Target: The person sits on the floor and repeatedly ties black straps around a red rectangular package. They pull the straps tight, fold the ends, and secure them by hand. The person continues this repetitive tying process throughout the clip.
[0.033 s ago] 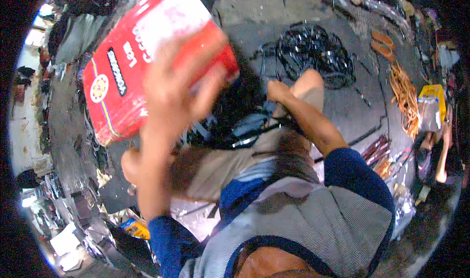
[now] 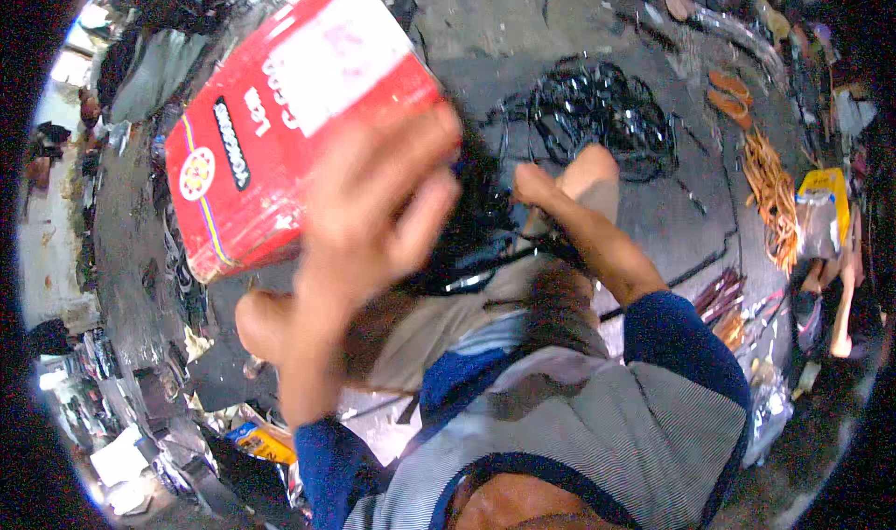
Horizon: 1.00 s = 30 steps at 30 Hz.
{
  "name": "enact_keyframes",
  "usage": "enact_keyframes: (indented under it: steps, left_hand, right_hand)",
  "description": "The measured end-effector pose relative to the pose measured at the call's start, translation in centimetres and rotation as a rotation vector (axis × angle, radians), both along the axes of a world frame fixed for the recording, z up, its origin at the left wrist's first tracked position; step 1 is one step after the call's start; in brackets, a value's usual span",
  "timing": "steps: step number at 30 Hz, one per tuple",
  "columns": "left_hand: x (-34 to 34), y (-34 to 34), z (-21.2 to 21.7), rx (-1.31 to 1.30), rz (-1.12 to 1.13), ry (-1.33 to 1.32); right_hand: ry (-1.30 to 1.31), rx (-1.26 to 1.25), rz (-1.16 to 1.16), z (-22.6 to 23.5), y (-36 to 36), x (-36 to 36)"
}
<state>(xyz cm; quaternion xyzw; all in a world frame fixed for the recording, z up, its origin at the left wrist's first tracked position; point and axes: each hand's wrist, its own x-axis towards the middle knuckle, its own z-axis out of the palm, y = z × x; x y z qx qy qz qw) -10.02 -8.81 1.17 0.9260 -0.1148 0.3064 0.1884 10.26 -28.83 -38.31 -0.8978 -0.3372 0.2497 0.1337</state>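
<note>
My left hand [image 2: 383, 194] is raised in front of a red and white cardboard box [image 2: 266, 129], which stands at the left. Motion smears its fingers; thumb and forefinger look apart, but whether anything thin lies between them is unclear. My right hand [image 2: 539, 190] is closed like a fist beside my right knee [image 2: 592, 171]. Whatever it grips is hidden, though a dark strip shows just beneath it. Glossy black strips [image 2: 467, 227] lie in a heap between my hands, over my lap and the floor.
Beyond my right knee lies a tangled pile of shiny black strips [image 2: 602, 110]. At the right are orange-brown sandals [image 2: 729, 98], a bundle of tan strips [image 2: 770, 189] and a yellow packet [image 2: 824, 199]. Dark red strips [image 2: 719, 295] lie nearer. Scraps clutter the left floor.
My left hand has shifted a little to the right and downward across the box. My right hand stays closed by the knee, slightly lower in the picture.
</note>
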Motion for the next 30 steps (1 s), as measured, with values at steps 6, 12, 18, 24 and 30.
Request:
enact_keyframes:
  steps: [6,12,18,24,30]
  left_hand:
    - [-3.4,-4.9,-8.6,-0.561,0.082,0.200]
    - [-2.0,-6.4,-9.7,-0.848,0.164,0.370]
    - [-3.8,-6.8,-8.4,-1.203,-0.303,0.478]
    - [-8.3,-4.5,-5.9,-1.318,-0.042,0.779]
    - [-17.9,7.3,0.4,-0.951,0.580,0.061]
  right_hand:
    - [0.216,0.549,-0.117,18.6,-0.1,-2.8]
    - [-0.111,0.525,0.107,31.8,-1.0,-6.8]
    - [0.004,1.120,0.520,40.7,-0.8,-8.4]
    - [0.037,1.825,-0.281,47.6,-1.4,0.4]
    - [0.346,1.432,-0.150,45.2,4.4,7.2]
